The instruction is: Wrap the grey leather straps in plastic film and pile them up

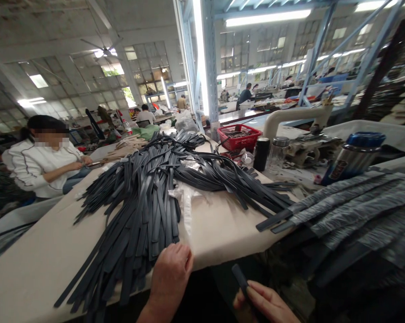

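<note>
Black straps are spread in a thick heap over the worktop, from the centre of the frame down to the lower left, where some ends are hung over the front edge. A single strap is held apart from the heap, at the bottom of the frame just right of centre, by the right hand. It is pinched between the thumb and fingers, with its blunt end pointed up and to the left.

The left hand is placed at the lower centre, back upward, beside the lower right edge of the heap. Its fingers are curled, but whether anything is gripped by them cannot be told. Above it, a strip of whitish plastic is laid on the worktop.

At the right edge of the frame, more dark straps are stacked, partly covered by clear wrapping. Behind them a steel flask with a blue lid is seen, and further left a glass jar, a black bottle and a filled red basket. At the left, a co-worker in white is seated by the worktop.
</note>
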A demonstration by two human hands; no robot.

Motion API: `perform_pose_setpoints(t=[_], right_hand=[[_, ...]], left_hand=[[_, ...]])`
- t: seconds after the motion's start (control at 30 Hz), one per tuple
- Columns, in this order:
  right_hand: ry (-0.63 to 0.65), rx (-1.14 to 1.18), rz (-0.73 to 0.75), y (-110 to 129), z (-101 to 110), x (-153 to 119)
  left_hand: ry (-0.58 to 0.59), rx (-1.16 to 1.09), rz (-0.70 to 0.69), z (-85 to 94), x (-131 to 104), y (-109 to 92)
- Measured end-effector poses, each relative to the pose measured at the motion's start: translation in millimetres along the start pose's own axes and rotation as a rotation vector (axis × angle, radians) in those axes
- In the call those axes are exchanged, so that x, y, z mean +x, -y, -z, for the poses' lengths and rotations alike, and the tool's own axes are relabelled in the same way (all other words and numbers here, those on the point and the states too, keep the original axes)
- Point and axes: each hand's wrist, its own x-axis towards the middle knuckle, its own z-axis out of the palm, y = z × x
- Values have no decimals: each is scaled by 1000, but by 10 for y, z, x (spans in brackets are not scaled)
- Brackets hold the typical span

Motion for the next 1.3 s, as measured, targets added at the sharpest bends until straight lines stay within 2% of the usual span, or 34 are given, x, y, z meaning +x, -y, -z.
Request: perform_pose_setpoints(t=[0.1,0.27,0.43,0.6,0.67,0.8,0.87,0.93,1.0,1.07,1.3], right_hand=[[26,-68,37,272,-172,77],[98,-61,106,583,-440,411],[144,-31,131,680,-599,718],[91,-23,134,692,-560,834],[48,-44,161,708,-497,844],[-15,-114,235,767,-348,816],[-25,-152,257,795,-295,778],[-22,-188,267,809,-269,730],[-12,-219,277,807,-264,683],[1,-240,285,790,-269,646],[23,-232,280,740,-234,638]], left_hand=[[-65,6,-40,-11,-116,-82],[-118,-118,-5,14,-196,-87],[-119,-342,19,22,-224,-52],[-108,-547,81,-12,-294,-59],[-62,-658,157,-42,-353,-70],[57,-1081,485,-85,-418,-68],[157,-1306,635,-95,-370,-60],[295,-1430,728,-109,-271,-71],[436,-1465,724,-133,-156,-113],[528,-1471,678,-165,-57,-179],[585,-1670,772,-210,114,-313]])
